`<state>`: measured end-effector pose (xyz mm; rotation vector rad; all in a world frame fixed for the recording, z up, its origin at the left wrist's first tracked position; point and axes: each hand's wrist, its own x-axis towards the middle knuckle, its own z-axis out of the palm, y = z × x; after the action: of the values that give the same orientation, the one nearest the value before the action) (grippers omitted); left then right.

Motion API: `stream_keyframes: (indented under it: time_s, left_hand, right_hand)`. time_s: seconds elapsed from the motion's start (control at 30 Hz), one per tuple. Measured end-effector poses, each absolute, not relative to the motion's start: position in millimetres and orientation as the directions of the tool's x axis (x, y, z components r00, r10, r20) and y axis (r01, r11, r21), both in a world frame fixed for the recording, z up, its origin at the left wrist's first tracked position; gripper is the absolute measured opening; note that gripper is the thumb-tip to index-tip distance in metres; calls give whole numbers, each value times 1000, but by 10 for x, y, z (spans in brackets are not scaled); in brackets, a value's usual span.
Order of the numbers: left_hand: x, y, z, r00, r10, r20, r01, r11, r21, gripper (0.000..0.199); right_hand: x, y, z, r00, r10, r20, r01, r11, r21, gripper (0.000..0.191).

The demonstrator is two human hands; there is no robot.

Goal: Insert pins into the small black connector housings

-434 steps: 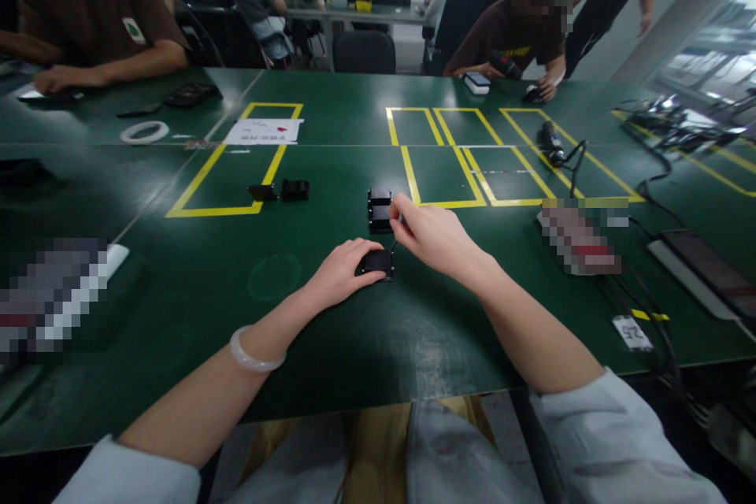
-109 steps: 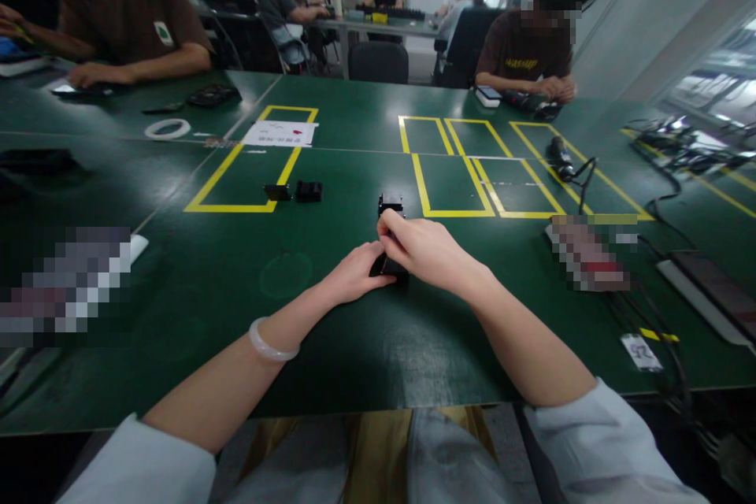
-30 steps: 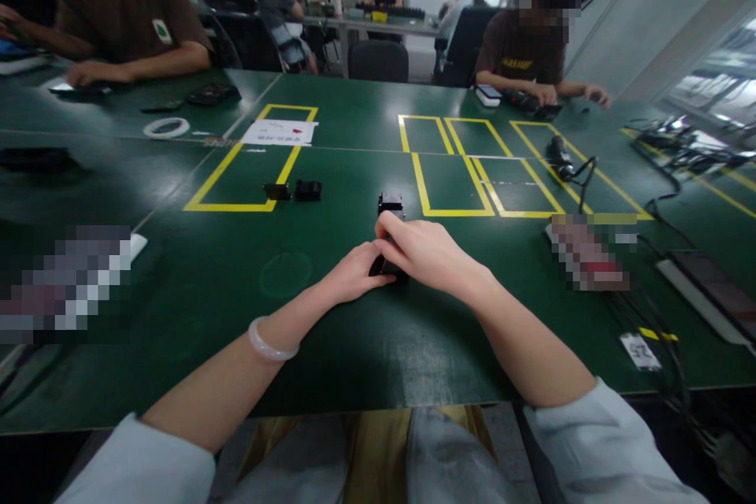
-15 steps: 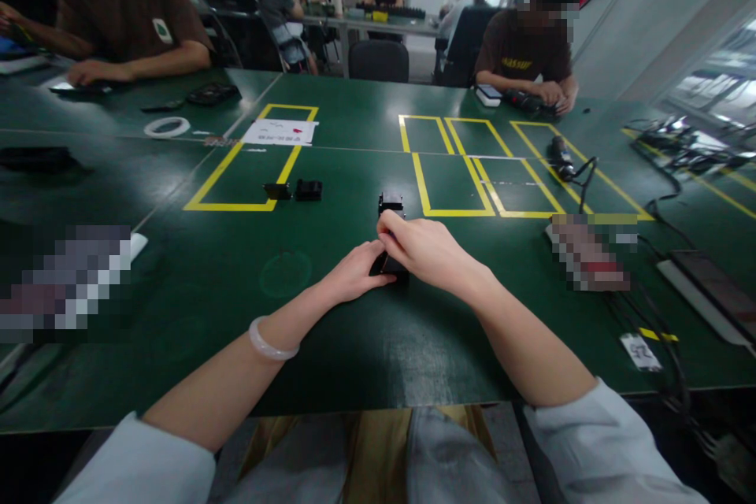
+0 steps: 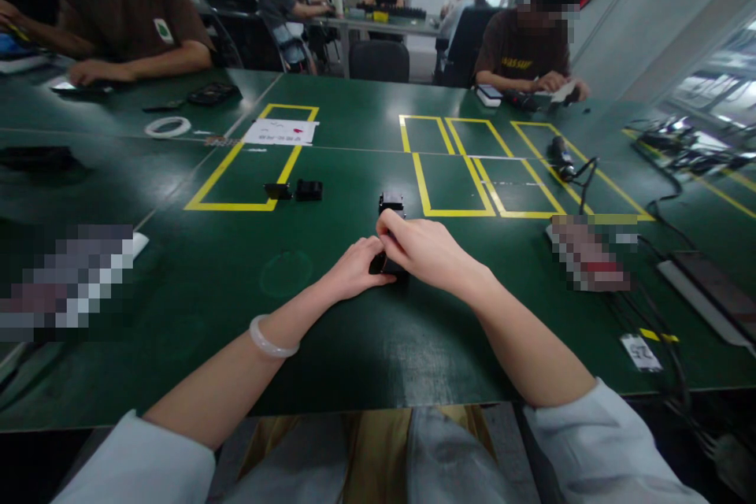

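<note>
A black object [image 5: 392, 201] stands on the green table [image 5: 342, 354] in front of me, partly hidden by my hands. My left hand [image 5: 357, 268] is closed around its lower left side, thumb along the near edge. Over its top, my right hand [image 5: 422, 248] is pinched, the fingers bent down; whatever lies between the fingertips is too small to make out. Two small black parts, a flat one [image 5: 277, 190] and a blockier one [image 5: 309, 189], lie to the left by the yellow tape.
Yellow tape rectangles [image 5: 461, 213] mark the table. A paper sheet [image 5: 282, 131] and a white tape roll [image 5: 168, 127] lie at the back left. Blurred devices [image 5: 587, 252] and cables [image 5: 673, 354] are on the right. Other people sit across the table.
My hands hold nearly the same pose, with only a slight shift of the left fingers. Across the table, a person's hands at the right now hold something pale.
</note>
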<state>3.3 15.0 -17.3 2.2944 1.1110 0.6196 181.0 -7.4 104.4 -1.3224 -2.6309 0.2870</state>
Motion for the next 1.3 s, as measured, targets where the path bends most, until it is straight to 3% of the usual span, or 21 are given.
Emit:
stream_keyframes:
  time_s: [0.5,0.77,0.97,1.3]
  left_hand:
    - [42,140,-124,546,825,146,575,-496,651,46]
    - [42,145,-140,535,830,155,583,-496,643,53]
    - [35,142,-156,551,820,156,562,-502,657,43]
    - [38,141,-146,548,819,171,569,-515,642,49]
  right_hand:
    - [1793,-75,1024,-578,809,107,773,585,-244,23]
    - [1787,-77,1026,-573,814,99,779,578,-243,23]
    - [1795,-63,997,-585,804,110,768,592,-242,26]
    - [1797,-57,996,-578,808,118,768,587,-257,24]
